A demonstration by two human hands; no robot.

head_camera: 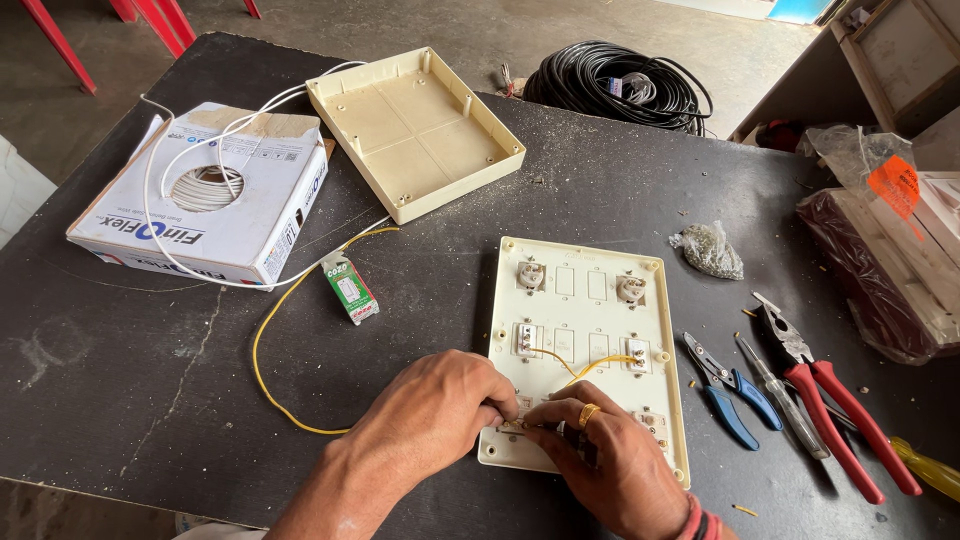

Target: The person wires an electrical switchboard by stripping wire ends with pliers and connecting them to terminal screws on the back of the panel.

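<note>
On the table (120, 360), at the near edge of the cream plate (585, 350), we pinch what seems a small terminal with left fingers (487, 410) and right fingers (545, 415); a slip could pull loose the yellow wire (262, 360). We count one plate, one back box (415, 130), three hand tools, two wire coils.
</note>
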